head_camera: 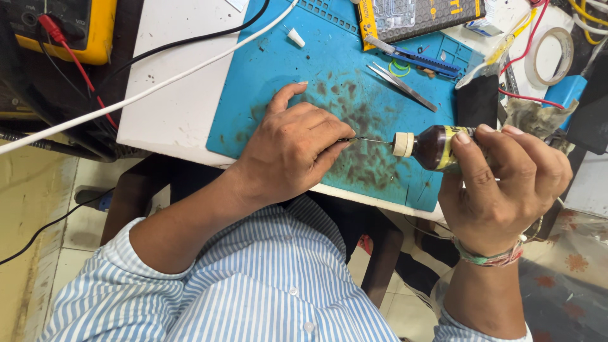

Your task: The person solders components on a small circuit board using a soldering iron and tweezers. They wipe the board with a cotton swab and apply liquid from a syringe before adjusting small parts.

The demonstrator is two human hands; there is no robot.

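My right hand (506, 183) grips a small dark brown bottle (437, 147) with a yellow label and a cream neck, held on its side above the blue work mat (304, 63). My left hand (294, 149) pinches a thin metal needle-like tool (367, 140) whose tip points into the bottle's mouth. Both hands hover near the mat's front edge. The tool's handle is hidden inside my left fist.
Tweezers (402, 85) and a blue-handled tool (418, 58) lie at the mat's back right. A yellow multimeter (76, 28) with red and black leads sits at the back left. A white cable (158, 85) crosses the white table (177, 107). A tape roll (551, 57) lies at the far right.
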